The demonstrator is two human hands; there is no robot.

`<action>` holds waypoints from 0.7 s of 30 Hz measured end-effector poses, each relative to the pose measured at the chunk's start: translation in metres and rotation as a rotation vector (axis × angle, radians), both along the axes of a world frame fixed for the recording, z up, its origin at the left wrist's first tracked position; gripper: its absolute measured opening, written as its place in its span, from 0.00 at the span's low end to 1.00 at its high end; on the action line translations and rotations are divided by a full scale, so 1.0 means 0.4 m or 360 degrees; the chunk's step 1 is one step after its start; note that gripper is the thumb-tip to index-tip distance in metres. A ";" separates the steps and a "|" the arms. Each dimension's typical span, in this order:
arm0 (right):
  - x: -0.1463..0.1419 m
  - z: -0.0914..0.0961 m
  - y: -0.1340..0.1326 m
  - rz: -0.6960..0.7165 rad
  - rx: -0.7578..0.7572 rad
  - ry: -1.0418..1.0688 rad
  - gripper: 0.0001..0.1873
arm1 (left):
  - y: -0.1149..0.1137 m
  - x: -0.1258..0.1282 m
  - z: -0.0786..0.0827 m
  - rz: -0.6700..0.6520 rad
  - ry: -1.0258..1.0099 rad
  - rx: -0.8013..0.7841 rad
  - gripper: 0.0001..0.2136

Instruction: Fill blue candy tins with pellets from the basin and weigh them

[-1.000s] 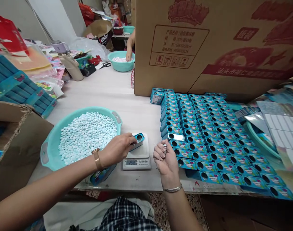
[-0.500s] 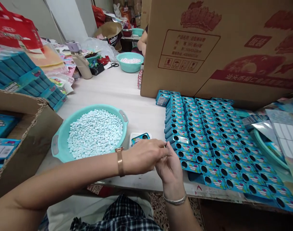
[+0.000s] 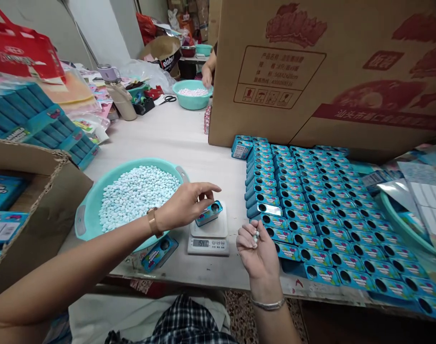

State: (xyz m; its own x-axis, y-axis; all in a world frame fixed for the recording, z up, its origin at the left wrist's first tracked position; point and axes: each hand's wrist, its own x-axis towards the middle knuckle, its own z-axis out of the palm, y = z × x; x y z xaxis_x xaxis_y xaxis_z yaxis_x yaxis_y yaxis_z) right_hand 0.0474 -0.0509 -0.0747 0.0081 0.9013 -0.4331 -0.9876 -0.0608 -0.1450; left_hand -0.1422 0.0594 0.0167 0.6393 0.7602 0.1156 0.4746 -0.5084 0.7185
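My left hand (image 3: 187, 204) pinches a small blue candy tin (image 3: 209, 212) that rests tilted on a white digital scale (image 3: 208, 234). The scale's display shows digits. My right hand (image 3: 258, 248) is curled palm-up just right of the scale, holding a few pale candies (image 3: 255, 236) in its fingers. A teal basin (image 3: 85, 214) full of pale blue-white candies (image 3: 137, 195) sits left of the scale. Another blue tin (image 3: 159, 252) lies flat on the table by the basin's near rim.
Rows of several blue tins (image 3: 311, 200) cover the table to the right, before a large cardboard carton (image 3: 328, 67). An open brown box (image 3: 31, 200) stands at left. At the far end another person's hand (image 3: 206, 74) reaches over a second teal basin (image 3: 192, 94).
My left hand drew back from my right hand to the tin on the scale. The right hand dropped a little toward me, still closed on candies. The scale reading differs from one second ago.
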 end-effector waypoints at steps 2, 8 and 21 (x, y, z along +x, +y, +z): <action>-0.005 -0.007 0.004 0.0021 -0.0001 0.0004 0.07 | 0.007 0.008 -0.033 0.0008 0.0029 -0.0037 0.14; -0.010 -0.005 0.019 0.0060 0.0052 0.0001 0.07 | 0.024 0.032 -0.067 -0.0037 0.0103 -0.0027 0.14; -0.046 0.017 0.045 0.0039 -0.0148 -0.0002 0.04 | -0.033 0.064 -0.012 -0.0377 0.0045 0.0179 0.15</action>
State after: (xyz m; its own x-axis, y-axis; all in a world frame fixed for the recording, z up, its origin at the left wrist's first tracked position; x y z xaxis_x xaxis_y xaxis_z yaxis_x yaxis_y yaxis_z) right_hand 0.0291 -0.0331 -0.0678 -0.0130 0.8571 -0.5149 -0.9855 -0.0982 -0.1386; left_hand -0.1164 0.0461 0.0119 0.8020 0.5725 0.1703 0.3521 -0.6835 0.6394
